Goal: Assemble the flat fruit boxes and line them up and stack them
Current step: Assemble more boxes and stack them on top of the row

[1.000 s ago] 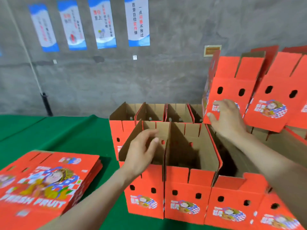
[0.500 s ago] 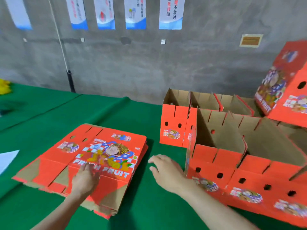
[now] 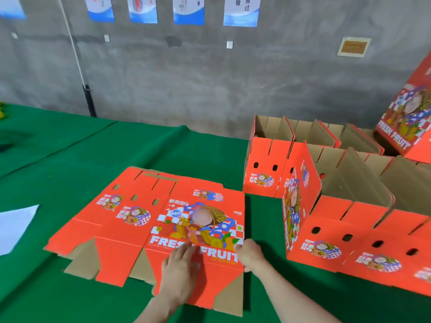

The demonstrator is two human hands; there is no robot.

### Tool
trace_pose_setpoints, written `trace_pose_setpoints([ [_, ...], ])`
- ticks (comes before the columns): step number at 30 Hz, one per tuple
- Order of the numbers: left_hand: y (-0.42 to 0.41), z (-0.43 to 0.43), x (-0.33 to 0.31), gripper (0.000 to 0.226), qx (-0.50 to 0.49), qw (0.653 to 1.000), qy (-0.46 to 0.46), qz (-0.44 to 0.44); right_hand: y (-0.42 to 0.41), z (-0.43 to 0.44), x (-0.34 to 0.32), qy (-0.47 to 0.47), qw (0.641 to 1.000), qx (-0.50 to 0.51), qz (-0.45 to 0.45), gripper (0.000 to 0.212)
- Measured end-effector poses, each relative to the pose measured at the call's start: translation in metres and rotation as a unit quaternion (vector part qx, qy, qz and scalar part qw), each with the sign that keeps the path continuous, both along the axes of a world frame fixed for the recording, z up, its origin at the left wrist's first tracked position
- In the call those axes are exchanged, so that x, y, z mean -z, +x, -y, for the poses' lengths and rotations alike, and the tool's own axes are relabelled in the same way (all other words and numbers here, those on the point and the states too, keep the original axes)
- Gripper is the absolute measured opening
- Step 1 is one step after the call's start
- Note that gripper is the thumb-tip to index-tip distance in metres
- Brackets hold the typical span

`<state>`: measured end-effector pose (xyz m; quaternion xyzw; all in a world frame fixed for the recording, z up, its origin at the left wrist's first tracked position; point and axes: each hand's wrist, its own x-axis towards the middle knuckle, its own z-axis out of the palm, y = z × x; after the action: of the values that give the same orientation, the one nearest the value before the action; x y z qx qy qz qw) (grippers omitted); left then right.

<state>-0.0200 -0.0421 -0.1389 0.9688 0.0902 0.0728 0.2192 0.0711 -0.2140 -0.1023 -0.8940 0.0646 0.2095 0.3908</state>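
The stack of flat orange-red cardboard fruit boxes (image 3: 163, 217) lies on the green cloth-covered table (image 3: 116, 148). Its top sheet is printed "FRESH FRUIT" in white beneath a cartoon figure (the smaller Chinese characters above it are too blurred to read). The left hand (image 3: 182, 264) rests on that lettering, fingers straight and spread flat. The right hand (image 3: 250, 255) is at the stack's right edge beside "FRUIT", its fingers curled round that edge.

Just right of the stack stand the assembled open-topped orange-red boxes (image 3: 331, 213) in rows. Beyond them a tilted orange-red box (image 3: 410, 117) also reads "FRESH FRUIT". Left of the stack lies a white paper sheet (image 3: 14, 224). On the wall behind the stack hang blue-and-white posters (image 3: 241, 12) with cropped Chinese characters.

Half a second ago the right hand hovered open over the cloth and the left hand lay nearer the stack's left side.
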Motion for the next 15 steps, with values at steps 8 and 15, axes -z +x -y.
trace_pose_setpoints([
  [8, -0.007, -0.053, -0.072, 0.052, 0.152, 0.988, -0.036, 0.014, 0.018, 0.002, -0.044, 0.188, 0.970, 0.151, 0.025, 0.020],
  [15, -0.016, -0.054, -0.173, 0.093, 0.268, 0.956, 0.090, 0.076, 0.023, 0.021, -0.127, 0.205, 0.962, 0.182, 0.003, 0.024],
])
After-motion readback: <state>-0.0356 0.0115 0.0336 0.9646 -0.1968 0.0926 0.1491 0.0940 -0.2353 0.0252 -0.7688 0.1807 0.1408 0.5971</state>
